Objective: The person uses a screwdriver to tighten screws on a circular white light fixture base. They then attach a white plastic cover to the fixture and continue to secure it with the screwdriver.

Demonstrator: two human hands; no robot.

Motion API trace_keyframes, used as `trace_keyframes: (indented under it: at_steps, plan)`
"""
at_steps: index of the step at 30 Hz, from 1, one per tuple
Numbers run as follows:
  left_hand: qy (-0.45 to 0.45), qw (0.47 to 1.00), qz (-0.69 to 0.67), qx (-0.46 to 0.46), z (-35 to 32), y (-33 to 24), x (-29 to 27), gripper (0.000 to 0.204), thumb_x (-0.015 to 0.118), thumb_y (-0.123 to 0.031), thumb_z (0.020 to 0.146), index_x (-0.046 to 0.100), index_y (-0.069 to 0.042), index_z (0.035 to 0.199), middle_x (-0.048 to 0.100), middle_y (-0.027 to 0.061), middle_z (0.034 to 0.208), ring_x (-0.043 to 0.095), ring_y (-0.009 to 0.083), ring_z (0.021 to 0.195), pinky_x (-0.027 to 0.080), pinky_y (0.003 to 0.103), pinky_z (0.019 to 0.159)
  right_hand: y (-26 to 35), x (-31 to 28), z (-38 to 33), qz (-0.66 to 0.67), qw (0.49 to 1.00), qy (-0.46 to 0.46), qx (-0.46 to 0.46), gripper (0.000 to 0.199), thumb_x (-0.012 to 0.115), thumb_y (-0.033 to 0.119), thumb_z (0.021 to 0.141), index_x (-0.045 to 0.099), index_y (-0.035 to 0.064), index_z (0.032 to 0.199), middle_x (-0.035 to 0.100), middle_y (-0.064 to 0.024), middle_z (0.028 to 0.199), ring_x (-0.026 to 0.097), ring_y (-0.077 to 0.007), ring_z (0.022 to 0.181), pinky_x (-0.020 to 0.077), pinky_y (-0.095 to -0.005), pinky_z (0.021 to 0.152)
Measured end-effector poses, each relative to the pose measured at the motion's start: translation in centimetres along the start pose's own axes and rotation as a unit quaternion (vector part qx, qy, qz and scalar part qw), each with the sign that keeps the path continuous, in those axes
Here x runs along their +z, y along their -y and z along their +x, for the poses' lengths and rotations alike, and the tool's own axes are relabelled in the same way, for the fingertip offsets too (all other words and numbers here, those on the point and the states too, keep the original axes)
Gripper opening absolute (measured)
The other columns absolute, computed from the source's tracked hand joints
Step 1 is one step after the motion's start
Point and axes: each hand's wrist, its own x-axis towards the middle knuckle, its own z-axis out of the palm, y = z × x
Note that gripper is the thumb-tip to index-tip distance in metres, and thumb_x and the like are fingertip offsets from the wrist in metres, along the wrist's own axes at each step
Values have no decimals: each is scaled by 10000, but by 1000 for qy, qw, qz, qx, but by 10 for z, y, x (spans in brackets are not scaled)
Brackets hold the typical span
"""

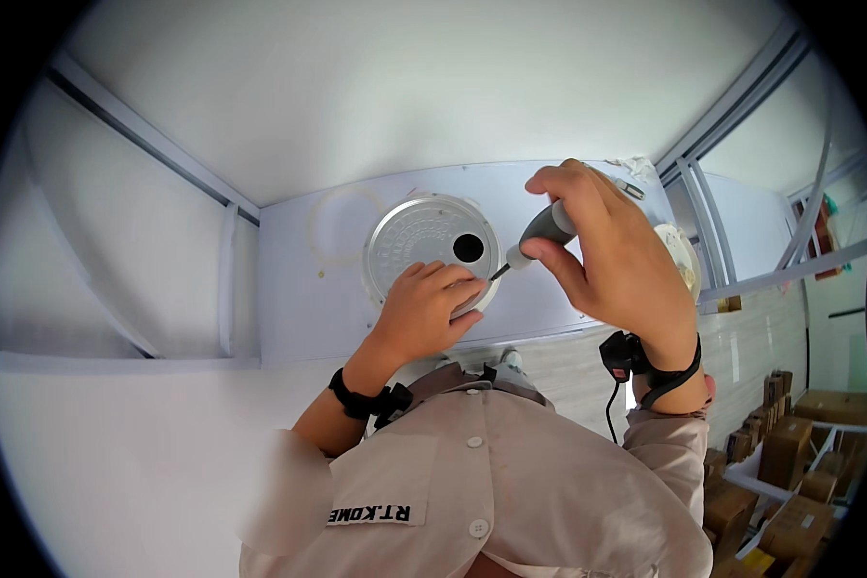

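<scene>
A round silvery metal plate (405, 231) with a dark round opening (468, 248) lies on a pale table, its surface patterned with small marks. My left hand (426, 306) rests on the near part of the plate, fingers stretched and thumb apart, holding nothing that I can see. In my right hand (612, 236) is a screwdriver (549, 229) with a thick grey handle, gripped between thumb and fingers. Its dark shaft slants down to the left, and the tip is at the plate's right rim, close to my left fingertips. Any screw under the tip is too small to make out.
The pale table (308, 299) carries a thin yellowish ring (315, 226) on the left. A metal-ended object (632, 190) and crumpled white material (636, 168) lie at the back right. White frame posts (227, 279) stand alongside; cardboard boxes (785, 453) fill the lower right.
</scene>
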Motion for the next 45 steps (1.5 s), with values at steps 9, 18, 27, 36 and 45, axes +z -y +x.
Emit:
trace_keyframes:
  at_steps: [9, 18, 27, 36, 45]
  plan:
    - [22, 999, -34, 27, 1, 12, -2, 359, 867, -218, 807, 791, -110, 1141, 695, 17, 1093, 686, 268, 936, 525, 425, 841, 26, 0, -4, -29, 997, 0, 66, 383, 819, 144, 902, 629, 55, 1222, 624, -91, 961, 635, -306, 841, 516, -429, 699]
    - [8, 998, -50, 42, -1, 19, -1, 367, 880, -206, 790, 789, -121, 1136, 683, -2, 1042, 670, 245, 878, 513, 420, 777, 24, 6, 2, -148, 982, 77, 84, 418, 827, 149, 885, 626, 48, 1237, 627, -99, 969, 636, -305, 880, 511, -431, 709]
    - [-9, 997, -71, 43, 0, 20, 0, 375, 887, -224, 786, 801, -111, 1133, 687, 4, 1034, 678, 245, 886, 532, 425, 792, 36, 21, 9, -74, 995, -56, 34, 424, 861, 307, 837, 661, 80, 1135, 629, -52, 865, 632, -263, 750, 494, -406, 626]
    - [7, 995, -93, 27, 1, 20, -3, 365, 884, -225, 794, 804, -101, 1128, 689, 32, 1037, 694, 264, 882, 551, 429, 782, 43, 23, 3, -193, 979, -38, 55, 298, 774, 160, 891, 651, 72, 1148, 622, -118, 1047, 637, -291, 882, 505, -394, 667]
    - [15, 996, -80, 21, 0, 18, -3, 364, 874, -228, 806, 807, -115, 1146, 686, 17, 1019, 692, 248, 884, 544, 423, 795, 31, 28, -3, -195, 978, -9, 71, 347, 759, 312, 938, 652, 83, 1175, 609, -79, 958, 631, -279, 820, 510, -405, 664]
